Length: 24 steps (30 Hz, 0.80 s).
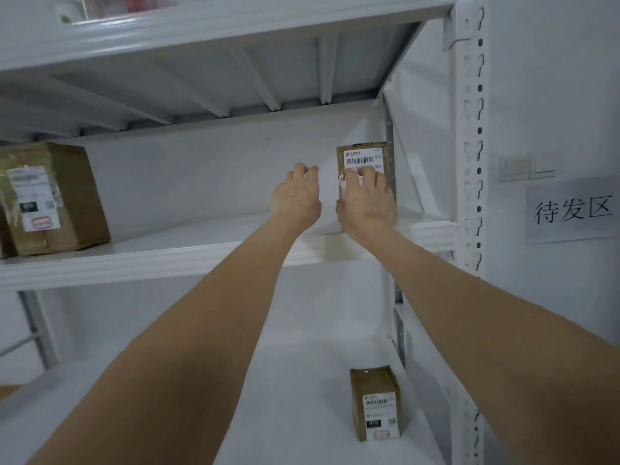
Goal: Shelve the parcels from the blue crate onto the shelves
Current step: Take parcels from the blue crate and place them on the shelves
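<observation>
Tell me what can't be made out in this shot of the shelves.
1. Head view: the small parcel's lower label is covered by the right hand; whether that hand grips or only presses it is unclear.
2. The large box is cut off by the left edge, and its label is blurred.
3. The top-shelf items are cut off by the top edge and blurred.
4. The blue crate is out of frame.

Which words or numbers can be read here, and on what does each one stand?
"待发区": paper sign on the wall.
"551": label of the upper right parcel; rest hidden or blurred.
Labels of the left box and lower parcel: too blurred.
</observation>
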{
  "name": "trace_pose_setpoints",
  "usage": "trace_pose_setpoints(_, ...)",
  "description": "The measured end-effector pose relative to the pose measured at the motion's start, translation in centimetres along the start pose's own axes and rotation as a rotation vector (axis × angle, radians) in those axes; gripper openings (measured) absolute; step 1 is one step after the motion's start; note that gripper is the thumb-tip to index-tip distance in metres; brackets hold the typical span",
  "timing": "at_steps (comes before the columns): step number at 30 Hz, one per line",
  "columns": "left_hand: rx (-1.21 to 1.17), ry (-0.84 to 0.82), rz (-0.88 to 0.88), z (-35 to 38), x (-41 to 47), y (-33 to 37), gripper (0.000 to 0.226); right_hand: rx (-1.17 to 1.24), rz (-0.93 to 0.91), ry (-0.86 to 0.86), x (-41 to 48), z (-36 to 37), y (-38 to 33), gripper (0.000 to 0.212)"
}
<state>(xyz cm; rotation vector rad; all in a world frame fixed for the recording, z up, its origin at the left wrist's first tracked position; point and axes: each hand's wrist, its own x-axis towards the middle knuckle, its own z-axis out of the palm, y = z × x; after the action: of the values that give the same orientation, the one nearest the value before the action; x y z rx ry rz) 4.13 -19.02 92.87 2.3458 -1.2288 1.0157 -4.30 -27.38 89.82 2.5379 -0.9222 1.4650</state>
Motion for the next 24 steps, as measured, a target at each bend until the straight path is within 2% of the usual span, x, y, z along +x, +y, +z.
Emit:
trace_pose_setpoints(11, 0.005, -0.016, -0.119, 0.3, -13.1, -5.7, 0.046, 0.159, -0.17, -0.051, -11.1, 1.3, -6.4, 0.049)
trace_pose_setpoints(17, -0.014, -0.201, -0.126, 3.3, -21.4, -7.6, 0.048, 0.154, -0.158, -0.195, -19.3, 3.5, -7.6, 0.049)
trace_pose_setpoints(20, -0.041, -0.325, -0.122, 5.7, -26.9, -8.5, 0.049, 0.141, -0.118, -0.338, -24.9, 5.2, -7.8, 0.049)
trace_pose_setpoints(24, -0.075, -0.575, -0.14, 9.5, -35.5, -9.6, 0.049, 0.008, 0.001, -0.717, -34.2, 7.7, -7.2, 0.048)
